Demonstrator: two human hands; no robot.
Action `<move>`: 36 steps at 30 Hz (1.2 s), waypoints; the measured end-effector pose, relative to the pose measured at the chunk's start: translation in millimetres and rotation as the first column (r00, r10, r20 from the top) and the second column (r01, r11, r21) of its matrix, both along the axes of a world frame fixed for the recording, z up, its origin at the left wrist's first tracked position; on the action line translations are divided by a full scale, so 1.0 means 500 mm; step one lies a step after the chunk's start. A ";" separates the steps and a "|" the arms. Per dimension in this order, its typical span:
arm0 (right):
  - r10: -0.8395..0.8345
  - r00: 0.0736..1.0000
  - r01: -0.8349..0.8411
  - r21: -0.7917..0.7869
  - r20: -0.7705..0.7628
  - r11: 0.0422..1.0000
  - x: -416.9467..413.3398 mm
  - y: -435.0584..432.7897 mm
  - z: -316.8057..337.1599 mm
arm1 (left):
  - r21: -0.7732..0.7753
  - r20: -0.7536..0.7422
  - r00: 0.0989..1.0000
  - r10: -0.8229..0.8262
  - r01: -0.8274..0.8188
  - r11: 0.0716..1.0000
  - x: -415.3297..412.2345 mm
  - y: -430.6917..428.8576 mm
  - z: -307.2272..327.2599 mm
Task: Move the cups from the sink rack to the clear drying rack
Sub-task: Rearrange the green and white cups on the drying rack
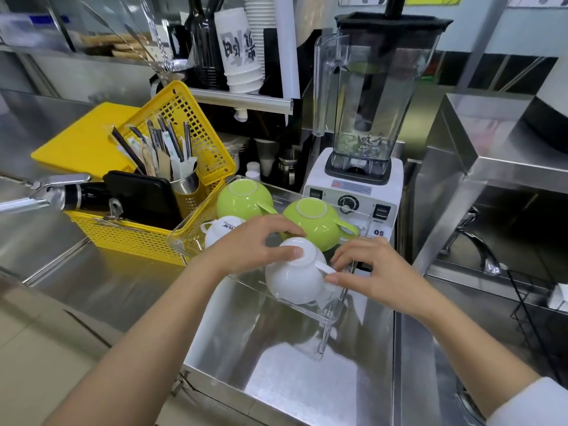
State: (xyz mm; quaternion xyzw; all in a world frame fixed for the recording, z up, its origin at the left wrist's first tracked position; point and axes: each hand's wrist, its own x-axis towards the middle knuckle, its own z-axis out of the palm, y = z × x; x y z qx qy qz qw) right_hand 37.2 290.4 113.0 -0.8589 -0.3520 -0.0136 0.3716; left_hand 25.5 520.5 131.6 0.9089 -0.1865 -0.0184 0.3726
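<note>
A stainless steel counter (292, 379) fills the lower part of the view, carrying a blender (365, 112) with a tall clear jug at the back and a yellow basket (147, 238) of wrapped straws and utensils on the left. Between them sits the clear drying rack (333, 316), raised on thin transparent legs. Inside it, two green cups (242, 198) rest upside down at the far end, side by side, and a small white cup with lettering (219, 230) lies just left of them, partly hidden by the left hand (246, 244). A white cup (293, 276) sits at the near end of the rack, upside down and tilted toward the camera. The left hand's grip is closed on this cup's base, thumb and fingers pressed against the foot ring. The right hand (378, 272) pinches the cup's handle, its thumb and forefinger together on it, other fingers curled loosely above the rack's edge.
</note>
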 end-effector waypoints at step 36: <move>-0.231 0.951 0.300 -0.452 0.204 0.840 0.137 0.251 0.100 | 0.392 0.179 0.984 0.028 -0.097 0.915 0.144 0.220 0.036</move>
